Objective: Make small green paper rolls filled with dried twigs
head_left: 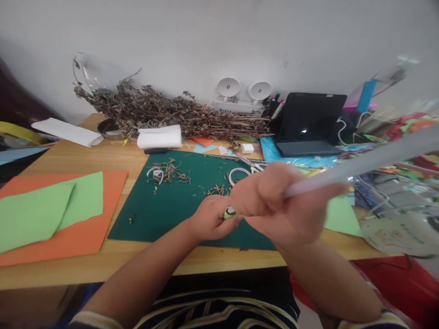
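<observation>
My right hand (288,205) is raised over the right side of the green cutting mat (171,219), its fingers closed. A long, whitish, translucent strip (363,160) runs from its grip toward the upper right, blurred and close to the camera; I cannot tell its exact kind. Just left of it, my left hand (216,219) is closed on a small green-wrapped piece (229,212) with a pale and dark end, mostly hidden by the fingers. White-handled scissors (255,166) and a white ring, perhaps a tape roll (238,173), lie on the mat behind the hands.
Dried plant stems (171,109) are heaped along the wall. Twig scraps (171,171) litter the mat. Green sheets (44,210) lie on orange paper (113,192) at left. A white paper roll (159,137) and a black tablet (310,119) stand behind; clutter (394,214) fills the right.
</observation>
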`<move>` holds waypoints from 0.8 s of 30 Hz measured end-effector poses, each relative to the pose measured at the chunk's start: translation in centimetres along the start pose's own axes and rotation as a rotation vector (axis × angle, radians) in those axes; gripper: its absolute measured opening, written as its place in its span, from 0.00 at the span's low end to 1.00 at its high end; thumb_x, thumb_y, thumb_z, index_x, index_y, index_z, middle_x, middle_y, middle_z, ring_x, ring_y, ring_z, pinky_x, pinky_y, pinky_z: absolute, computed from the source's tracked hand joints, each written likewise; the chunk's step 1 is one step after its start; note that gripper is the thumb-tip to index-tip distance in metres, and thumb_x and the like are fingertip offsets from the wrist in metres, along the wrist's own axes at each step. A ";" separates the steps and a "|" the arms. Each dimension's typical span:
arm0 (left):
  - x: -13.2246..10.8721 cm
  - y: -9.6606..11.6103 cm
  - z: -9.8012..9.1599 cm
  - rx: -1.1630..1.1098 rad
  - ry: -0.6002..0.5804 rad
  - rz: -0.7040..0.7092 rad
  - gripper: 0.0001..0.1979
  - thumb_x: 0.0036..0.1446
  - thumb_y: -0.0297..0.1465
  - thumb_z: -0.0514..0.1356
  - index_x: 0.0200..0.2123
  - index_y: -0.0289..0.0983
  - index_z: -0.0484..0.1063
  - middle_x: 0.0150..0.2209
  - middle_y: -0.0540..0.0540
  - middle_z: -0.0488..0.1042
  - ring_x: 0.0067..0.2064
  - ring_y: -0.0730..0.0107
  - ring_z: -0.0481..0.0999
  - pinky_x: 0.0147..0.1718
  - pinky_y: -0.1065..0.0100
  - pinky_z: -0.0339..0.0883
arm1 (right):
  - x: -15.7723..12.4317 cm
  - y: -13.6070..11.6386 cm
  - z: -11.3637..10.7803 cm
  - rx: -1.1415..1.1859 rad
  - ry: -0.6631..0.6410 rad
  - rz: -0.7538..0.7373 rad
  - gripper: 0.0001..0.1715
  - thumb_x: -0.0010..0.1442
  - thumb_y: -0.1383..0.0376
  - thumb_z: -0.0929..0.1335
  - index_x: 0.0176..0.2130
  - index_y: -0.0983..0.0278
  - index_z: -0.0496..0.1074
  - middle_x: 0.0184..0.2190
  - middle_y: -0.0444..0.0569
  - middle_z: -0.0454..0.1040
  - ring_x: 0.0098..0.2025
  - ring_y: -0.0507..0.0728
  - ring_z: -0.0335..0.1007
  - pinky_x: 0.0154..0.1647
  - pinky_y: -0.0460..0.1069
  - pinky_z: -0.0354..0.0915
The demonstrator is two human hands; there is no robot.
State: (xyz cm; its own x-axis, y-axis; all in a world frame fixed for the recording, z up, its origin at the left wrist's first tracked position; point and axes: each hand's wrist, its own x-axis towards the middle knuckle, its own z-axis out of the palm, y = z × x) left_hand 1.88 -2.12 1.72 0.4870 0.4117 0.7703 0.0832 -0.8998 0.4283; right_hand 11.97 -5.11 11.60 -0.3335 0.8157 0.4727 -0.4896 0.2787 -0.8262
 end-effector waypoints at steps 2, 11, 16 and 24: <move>0.0 0.0 -0.1 -0.029 -0.046 -0.022 0.10 0.53 0.31 0.46 0.23 0.36 0.62 0.18 0.48 0.68 0.21 0.74 0.68 0.19 0.73 0.60 | 0.0 0.1 0.0 -0.040 0.016 -0.004 0.27 0.50 0.48 0.62 0.14 0.63 0.51 0.12 0.37 0.46 0.15 0.46 0.43 0.15 0.45 0.44; 0.0 -0.1 -0.1 -0.031 -0.083 -0.065 0.11 0.54 0.33 0.45 0.23 0.36 0.61 0.19 0.48 0.69 0.21 0.73 0.69 0.20 0.72 0.62 | -0.1 0.2 -0.3 -0.056 -0.043 -0.050 0.28 0.52 0.48 0.60 0.14 0.63 0.49 0.13 0.38 0.45 0.15 0.46 0.43 0.15 0.45 0.42; 0.1 0.0 0.0 -0.004 -0.086 -0.059 0.12 0.54 0.34 0.45 0.25 0.35 0.62 0.19 0.47 0.70 0.22 0.71 0.70 0.20 0.72 0.63 | -0.4 -0.4 -0.4 -0.062 -0.015 -0.019 0.28 0.52 0.49 0.61 0.15 0.63 0.49 0.13 0.37 0.44 0.15 0.46 0.42 0.16 0.45 0.42; -0.3 0.0 0.1 0.075 -0.097 -0.048 0.14 0.55 0.35 0.43 0.27 0.35 0.63 0.21 0.46 0.70 0.25 0.69 0.71 0.24 0.69 0.65 | -0.6 -0.5 -0.5 -0.077 -0.047 -0.028 0.28 0.53 0.48 0.59 0.15 0.63 0.49 0.13 0.37 0.45 0.15 0.46 0.43 0.16 0.45 0.44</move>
State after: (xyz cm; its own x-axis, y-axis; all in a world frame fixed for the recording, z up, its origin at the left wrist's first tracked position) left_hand 1.81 -2.20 1.47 0.5622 0.4418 0.6991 0.1715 -0.8893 0.4240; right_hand 12.78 -5.53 11.56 -0.3592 0.7826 0.5084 -0.4362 0.3408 -0.8328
